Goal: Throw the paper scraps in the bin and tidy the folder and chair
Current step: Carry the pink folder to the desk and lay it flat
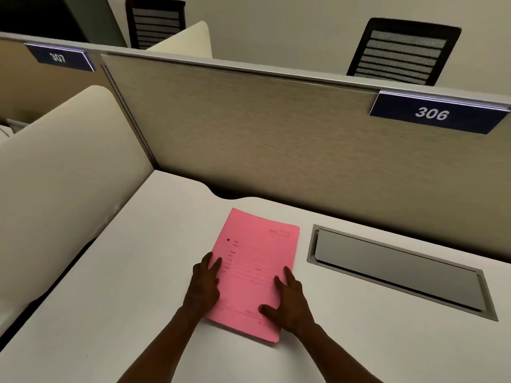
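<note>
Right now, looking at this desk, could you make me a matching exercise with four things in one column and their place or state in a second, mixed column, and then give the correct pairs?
Things:
1. pink folder
2. left hand
3. grey cable hatch
4. sign 306

Places or states:
A. fixed at the top right of the partition
B. closed, lying flat on the white desk
C. pressing on the folder's left edge
D. set into the desk, right of the folder

Pairs: 1-B, 2-C, 3-D, 4-A

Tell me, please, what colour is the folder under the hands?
Pink, with faint printed text; the folder shows in the head view.
</note>
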